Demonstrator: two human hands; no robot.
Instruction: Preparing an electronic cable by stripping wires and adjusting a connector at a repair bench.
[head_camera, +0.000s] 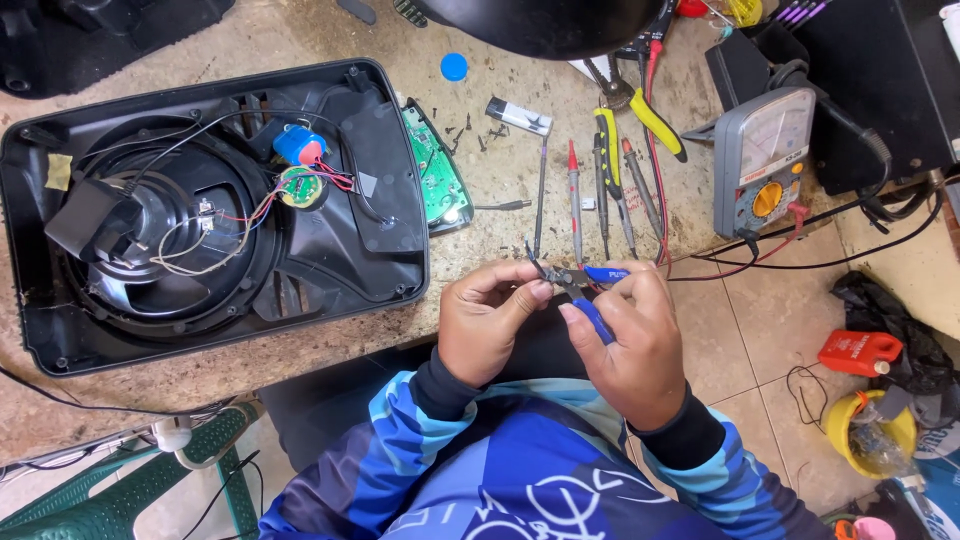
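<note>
One pair of blue-handled cutters (585, 290) is gripped in the right hand (630, 345), its fingers closed around the two handles, while the left hand (490, 320) is pinched shut at the cutter's tip, on something too small to be made out. Beyond the hands, on the table (480, 220), two probes (575, 200) and one meter (762, 160) are seen. Up and to the left of the left hand, one black housing (210, 205) is laid open.
</note>
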